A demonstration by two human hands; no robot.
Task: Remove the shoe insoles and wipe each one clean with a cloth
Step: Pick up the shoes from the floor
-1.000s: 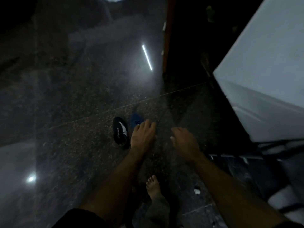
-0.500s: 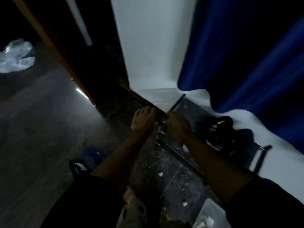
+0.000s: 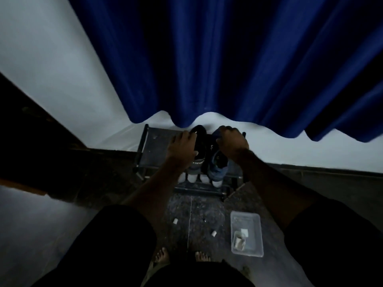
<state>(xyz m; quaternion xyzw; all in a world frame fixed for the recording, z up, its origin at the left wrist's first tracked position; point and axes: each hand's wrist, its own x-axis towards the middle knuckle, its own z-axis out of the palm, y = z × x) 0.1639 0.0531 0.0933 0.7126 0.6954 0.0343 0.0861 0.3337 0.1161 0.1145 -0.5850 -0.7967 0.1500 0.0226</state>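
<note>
Two shoes stand side by side on top of a low dark shoe rack against the wall. The left one is a black shoe with white markings; the right one is a blue shoe with a dark opening. My left hand lies over the black shoe with its fingers along the shoe's side. My right hand curls over the heel end of the blue shoe. No insole or cloth is visible in this dim view.
A blue curtain hangs just behind the rack, in front of a white wall. A clear plastic tray with small items lies on the dark stone floor at the right of my bare feet. Small white bits litter the floor.
The view has swung from the open floor to the rack by the curtain. Both hands have gone from the rack's edge onto the two shoes on top of it.
</note>
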